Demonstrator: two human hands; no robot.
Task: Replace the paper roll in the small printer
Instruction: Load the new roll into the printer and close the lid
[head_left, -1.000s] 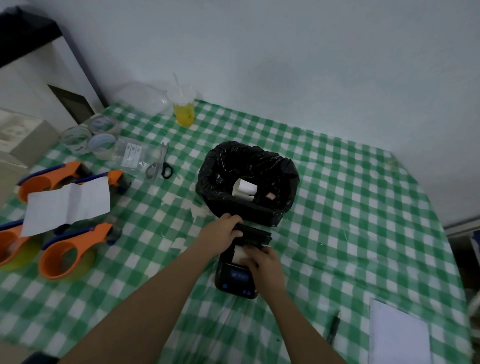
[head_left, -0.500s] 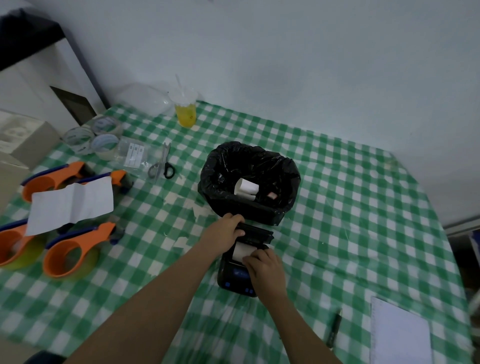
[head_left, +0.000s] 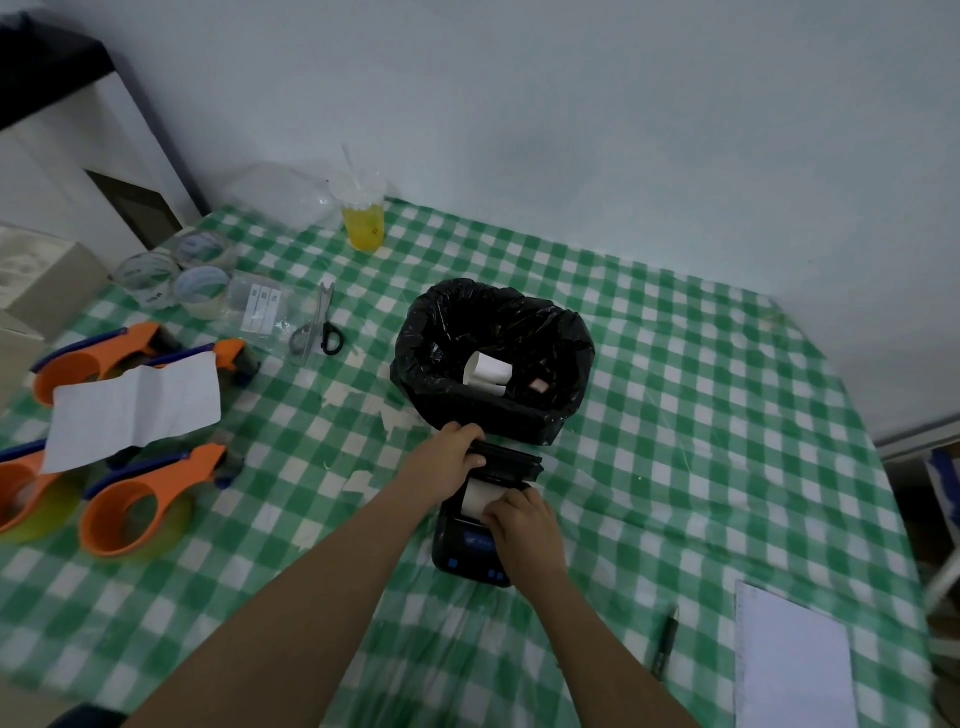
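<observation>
A small black printer lies on the green checked tablecloth, its lid swung up at the far end. A white paper roll sits in the open bay. My left hand grips the lid's left side. My right hand rests on the printer with its fingertips on the roll's near edge. Just beyond, a bin with a black liner holds a white paper roll.
Orange tape dispensers and a white sheet lie at the left. Scissors, tape rolls and a yellow drink cup stand farther back. A pen and a white pad lie near right.
My right hand has slid toward me off the bay, uncovering the white roll. The left hand stays on the lid.
</observation>
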